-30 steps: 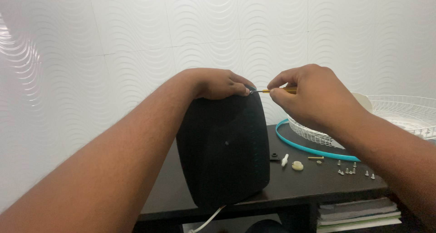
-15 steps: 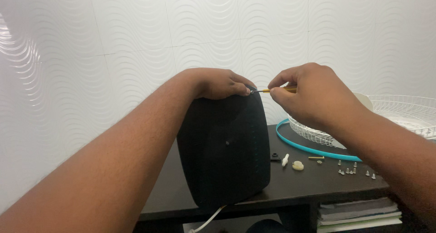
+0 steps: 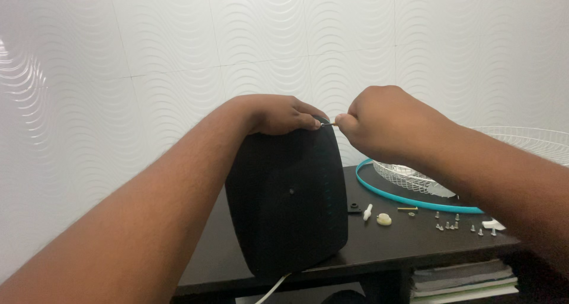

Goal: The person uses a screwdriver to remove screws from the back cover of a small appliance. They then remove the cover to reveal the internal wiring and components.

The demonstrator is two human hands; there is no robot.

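Black fan housing stands upright on the dark desk as your left hand clamps its top edge and your right hand pinches a small screw there; keep it straight.

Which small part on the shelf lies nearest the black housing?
The small black clip, right beside the black housing; the white peg and screws lie farther right.

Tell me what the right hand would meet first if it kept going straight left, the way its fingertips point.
Most likely the left hand, whose fingertips sit on the top edge of the black housing. The right hand pinches a small metal piece aimed at that spot. Only a sliver of gap shows; depth is unclear.
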